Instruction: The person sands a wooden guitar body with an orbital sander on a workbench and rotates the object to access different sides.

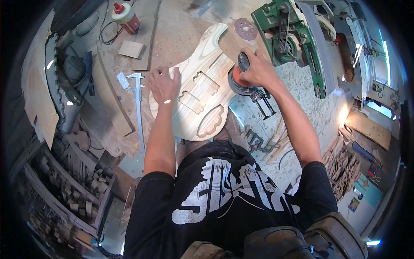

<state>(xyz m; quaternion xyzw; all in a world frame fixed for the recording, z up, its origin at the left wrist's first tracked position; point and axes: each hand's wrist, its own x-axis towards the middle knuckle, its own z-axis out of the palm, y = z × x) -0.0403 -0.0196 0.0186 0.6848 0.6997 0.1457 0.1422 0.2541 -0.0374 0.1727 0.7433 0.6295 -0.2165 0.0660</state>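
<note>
A pale wooden guitar body [183, 118] lies at the table's near edge, its narrow end away from me. Several routed pockets are cut into its top face. Holding its left edge is my left hand [164, 84], with fingers curled and the thumb on the wood. My right hand [258, 68] is closed around a black and red orbital sander [236, 82], set against the body's right edge. The sander's pad is mostly hidden, so I cannot tell how it meets the wood. A metal caliper [138, 101] rests left of the body.
Beyond the body lie a round sanding disc [246, 29], a red-capped glue bottle [126, 18] and a small wood block [132, 49]. A green belt sander [289, 39] stands at the far right. Clamps [254, 140] sit at the near right; wood offcuts [82, 194] fill a rack at left.
</note>
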